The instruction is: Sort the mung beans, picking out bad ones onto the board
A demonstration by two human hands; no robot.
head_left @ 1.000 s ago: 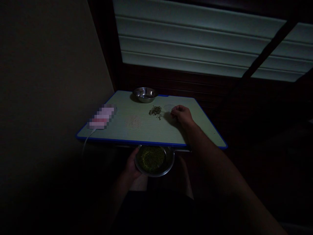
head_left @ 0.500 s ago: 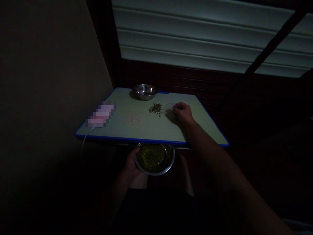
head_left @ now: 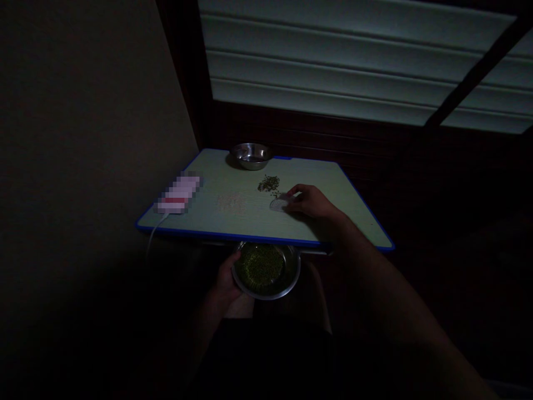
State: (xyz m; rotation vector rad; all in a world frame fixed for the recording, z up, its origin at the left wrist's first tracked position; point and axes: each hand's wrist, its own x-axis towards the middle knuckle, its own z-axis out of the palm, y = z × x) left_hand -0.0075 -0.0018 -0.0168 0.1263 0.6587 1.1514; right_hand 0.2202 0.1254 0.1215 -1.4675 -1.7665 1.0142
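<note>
My left hand (head_left: 226, 282) is closed on the side of a metal bowl (head_left: 293, 282) below the table's front edge. Small green beans (head_left: 261, 265) lie in that bowl. Over the table my right hand (head_left: 310, 201) pinches a thin, clear piece with a rounded edge (head_left: 277, 205), perhaps plastic; its exact kind is hard to make out in the dim light. Just beyond the clear piece is a small heap of dark greenish beans (head_left: 268, 183). To the left of it, pale grains (head_left: 231, 203) are spread in a thin patch.
The pale tabletop (head_left: 250, 230) has a blue rim. An empty-looking metal bowl (head_left: 251, 156) stands at its back edge. A blurred-out pink device (head_left: 180, 194) with a white cable (head_left: 153, 230) lies at the left. A wall and a shuttered window (head_left: 316, 72) border the table.
My right hand has come nearer and lowered, and the clear piece has moved with it towards the front, left of its former spot. My left hand still holds the bowl of beans.
</note>
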